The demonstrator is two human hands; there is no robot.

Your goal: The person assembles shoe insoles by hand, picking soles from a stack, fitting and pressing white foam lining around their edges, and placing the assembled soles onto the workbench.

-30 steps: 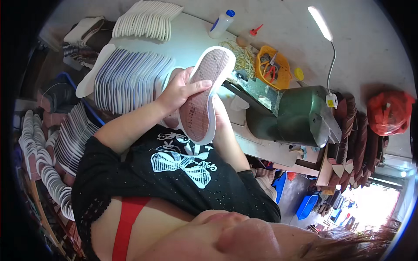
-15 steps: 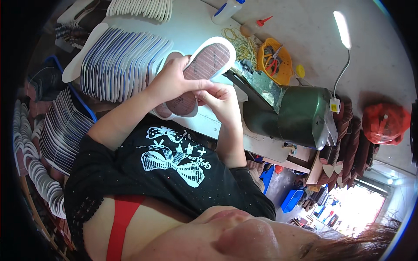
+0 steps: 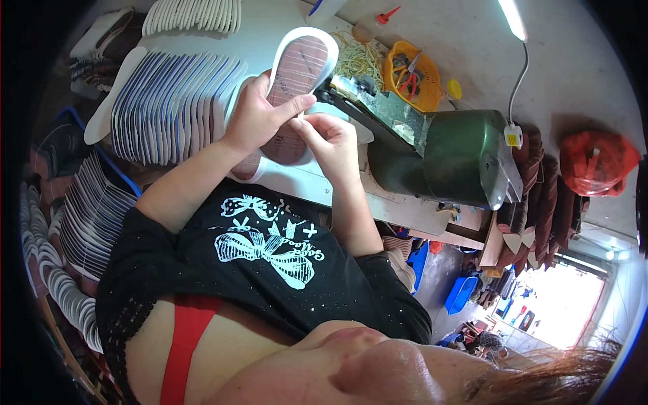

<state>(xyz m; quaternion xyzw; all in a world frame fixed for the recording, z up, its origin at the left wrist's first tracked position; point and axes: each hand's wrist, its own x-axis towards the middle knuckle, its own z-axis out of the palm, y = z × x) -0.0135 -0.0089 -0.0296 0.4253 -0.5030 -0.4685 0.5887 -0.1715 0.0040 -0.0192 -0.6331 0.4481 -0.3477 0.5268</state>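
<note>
The left hand (image 3: 253, 121) is gripping a white-rimmed, brown-striped insole (image 3: 297, 64), its thumb pressing near the edge, while the right hand (image 3: 331, 142) is pinching thumb and forefinger together at that edge; what lies between those fingertips is too small to tell. The insole is tilting above the white table (image 3: 264, 30), between a row of insoles (image 3: 179, 108) and a green machine (image 3: 466, 158).
</note>
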